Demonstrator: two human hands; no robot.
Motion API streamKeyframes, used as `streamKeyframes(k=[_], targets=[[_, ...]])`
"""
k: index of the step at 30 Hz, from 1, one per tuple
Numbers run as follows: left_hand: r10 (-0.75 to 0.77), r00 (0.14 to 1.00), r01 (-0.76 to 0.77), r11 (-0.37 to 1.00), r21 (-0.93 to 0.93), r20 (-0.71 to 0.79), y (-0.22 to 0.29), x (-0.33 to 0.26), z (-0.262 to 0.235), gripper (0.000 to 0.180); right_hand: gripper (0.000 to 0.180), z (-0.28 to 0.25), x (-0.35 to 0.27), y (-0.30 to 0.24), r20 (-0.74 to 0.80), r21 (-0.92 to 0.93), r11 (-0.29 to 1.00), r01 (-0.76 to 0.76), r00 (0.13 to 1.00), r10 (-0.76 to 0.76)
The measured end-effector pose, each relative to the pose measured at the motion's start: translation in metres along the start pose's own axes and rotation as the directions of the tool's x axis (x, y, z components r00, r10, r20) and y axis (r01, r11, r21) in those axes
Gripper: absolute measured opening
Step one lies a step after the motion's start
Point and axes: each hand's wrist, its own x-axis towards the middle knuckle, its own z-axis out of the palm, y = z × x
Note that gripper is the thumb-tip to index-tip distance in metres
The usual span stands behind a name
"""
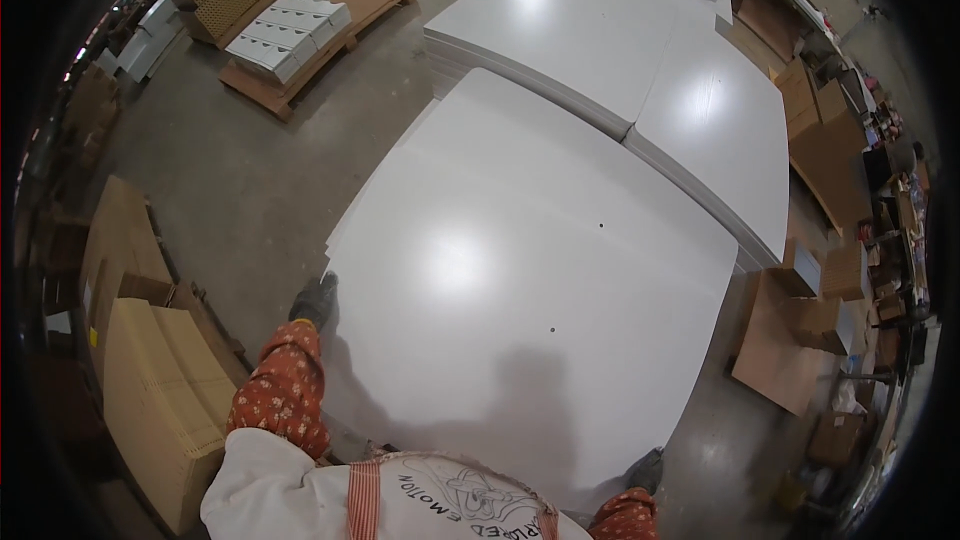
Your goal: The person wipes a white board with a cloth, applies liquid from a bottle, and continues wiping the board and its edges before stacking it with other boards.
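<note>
A large white sheet [500,210] with two small dark holes lies in front of me, on top of a stack of similar sheets. My left hand [316,302], in a dark glove, grips the sheet's left edge, with some fingers hidden by it. Close to my body, my right hand [645,470], also in a dark glove, holds the near right edge. Floral red sleeves cover both forearms.
More stacked white panels [570,30] adjoin the far side. Flattened cardboard [165,380] stands at my left, and a pallet [350,30] with white cartons lies beyond. Cardboard pieces [785,340] and boxes line the right.
</note>
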Motion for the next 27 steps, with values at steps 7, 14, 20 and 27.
streamKeyframes(k=[7, 14, 20, 27], targets=[[0.137, 0.990, -0.127, 0.976, -0.179, 0.045, -0.214, 0.029, 0.046, 0.060, 0.075, -0.089, -0.117, -0.121, 0.208, 0.364, 0.826, -0.430, 0.902, 0.378], [-0.144, 0.982, 0.191, 0.715, -0.673, 0.126, -0.050, 0.010, 0.014, 0.065, 0.077, -0.052, -0.095, -0.111, 0.148, 0.539, 0.686, -0.489, 0.857, 0.494], [-0.142, 0.908, 0.416, 0.410, -0.812, 0.393, -0.049, 0.093, 0.051, 0.054, 0.071, -0.086, -0.077, -0.158, 0.056, 0.514, 0.747, -0.421, 0.886, 0.461], [0.983, -0.013, 0.829, 0.114, -0.548, 0.185, -0.054, 0.152, 0.052, 0.026, 0.069, -0.102, -0.045, -0.186, 0.019, 0.515, 0.780, -0.355, 0.915, 0.403]])
